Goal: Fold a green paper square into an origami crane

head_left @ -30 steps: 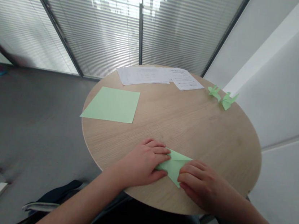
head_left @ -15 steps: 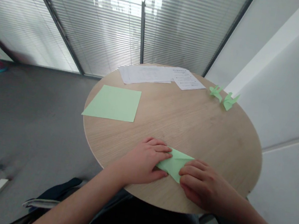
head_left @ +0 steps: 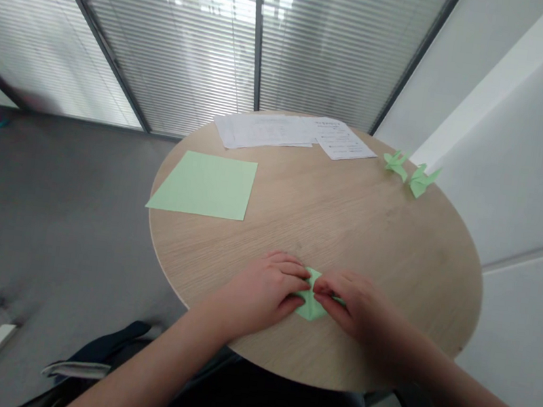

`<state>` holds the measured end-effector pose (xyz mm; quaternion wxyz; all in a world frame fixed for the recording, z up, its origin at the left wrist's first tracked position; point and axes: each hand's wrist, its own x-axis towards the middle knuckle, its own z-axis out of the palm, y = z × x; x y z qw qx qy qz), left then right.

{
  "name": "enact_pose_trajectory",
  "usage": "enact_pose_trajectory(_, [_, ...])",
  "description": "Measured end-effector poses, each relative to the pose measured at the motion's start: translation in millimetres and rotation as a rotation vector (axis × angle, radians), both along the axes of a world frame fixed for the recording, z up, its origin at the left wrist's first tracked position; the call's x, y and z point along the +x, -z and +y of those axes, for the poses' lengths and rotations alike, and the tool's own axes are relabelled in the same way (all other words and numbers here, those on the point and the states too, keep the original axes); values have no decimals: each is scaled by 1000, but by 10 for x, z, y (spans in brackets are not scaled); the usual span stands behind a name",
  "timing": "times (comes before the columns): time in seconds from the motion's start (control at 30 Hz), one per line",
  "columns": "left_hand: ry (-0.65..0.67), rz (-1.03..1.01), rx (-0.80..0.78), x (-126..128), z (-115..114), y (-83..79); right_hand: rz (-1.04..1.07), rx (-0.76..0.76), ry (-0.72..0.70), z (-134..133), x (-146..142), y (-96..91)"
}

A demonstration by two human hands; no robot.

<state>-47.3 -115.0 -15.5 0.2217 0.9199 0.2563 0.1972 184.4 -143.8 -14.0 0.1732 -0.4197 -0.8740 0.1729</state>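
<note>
A small folded green paper (head_left: 311,309) lies near the table's front edge, between my hands and partly hidden by them. My left hand (head_left: 271,289) rests on its left end, fingers stretched out flat and the thumb apart from them. My right hand (head_left: 351,302) is closed in a pinch on the paper's right part, with its fingertips almost meeting those of the left. Creases show on the visible part of the sheet.
A flat green sheet (head_left: 209,186) lies at the table's left, one corner at the edge. White printed papers (head_left: 270,132) lie along the back. Two green origami cranes (head_left: 420,181) stand at the back right by the wall. The round wooden table (head_left: 431,276) carries everything.
My right hand has moved left and turned, bringing the paper's right part inward, so less of the paper shows. My left hand has stayed nearly in place.
</note>
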Motion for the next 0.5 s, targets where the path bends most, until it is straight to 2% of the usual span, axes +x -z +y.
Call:
enact_pose_trajectory(0.2, [34,-15,42,-39,-122,-27,62,-56,114,13,10,75])
enact_pose_trajectory(0.4, [64,131,54,-118,-243,-115,72,-39,144,6,-14,81])
enact_pose_trajectory(0.5, [68,170,51,-117,-242,-136,89,-97,172,-4,-12,26])
